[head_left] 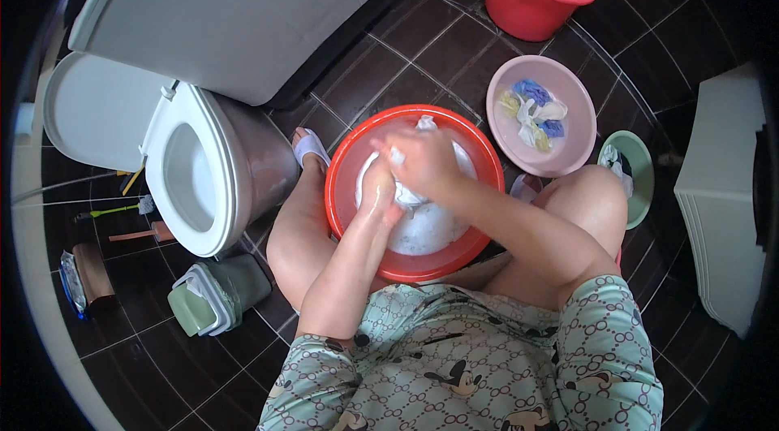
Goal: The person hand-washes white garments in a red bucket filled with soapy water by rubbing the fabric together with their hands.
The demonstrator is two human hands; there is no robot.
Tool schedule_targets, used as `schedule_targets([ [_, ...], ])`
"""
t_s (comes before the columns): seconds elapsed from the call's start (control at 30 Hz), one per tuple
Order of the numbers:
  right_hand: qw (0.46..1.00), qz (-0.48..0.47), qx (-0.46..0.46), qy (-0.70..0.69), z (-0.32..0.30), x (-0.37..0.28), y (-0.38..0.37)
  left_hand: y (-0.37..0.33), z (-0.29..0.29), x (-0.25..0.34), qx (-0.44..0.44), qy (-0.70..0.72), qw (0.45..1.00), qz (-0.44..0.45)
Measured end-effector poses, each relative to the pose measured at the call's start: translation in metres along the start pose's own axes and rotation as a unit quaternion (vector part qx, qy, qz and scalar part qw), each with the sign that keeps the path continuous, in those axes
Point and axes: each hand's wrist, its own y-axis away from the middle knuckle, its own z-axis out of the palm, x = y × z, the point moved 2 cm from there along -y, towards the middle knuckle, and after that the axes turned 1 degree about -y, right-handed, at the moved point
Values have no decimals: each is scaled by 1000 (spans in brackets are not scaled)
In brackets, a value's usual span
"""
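Note:
Both my hands are together over a red basin set between my knees, with whitish, sudsy water in it. A wet white cloth is bunched between them, and part of it hangs below my fingers. My left hand is closed on the cloth. My right hand, slightly blurred, presses against the left with its fingers curled round the same cloth. Another bit of white fabric shows at the basin's far side. How much cloth lies in the water is hidden by my hands.
To the right stand a pink basin with several small garments and a green basin with dark and white cloth. A red bucket is beyond. At left are a toilet and a lidded green bin.

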Motion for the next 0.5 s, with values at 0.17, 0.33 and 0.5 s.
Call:
schedule_targets([
  [0.17, 998, -27, 29, -54, 1, -5, 5, 1, 6, 0, -79, 69, 994, 8],
  [0.33, 999, -16, 16, -35, 0, -12, 2, 1, 5, -1, 56, -52, 997, -14],
  [0.5, 999, 30, 2, -40, 2, 5, -3, -8, -7, -8, -8, -55, 997, 54],
])
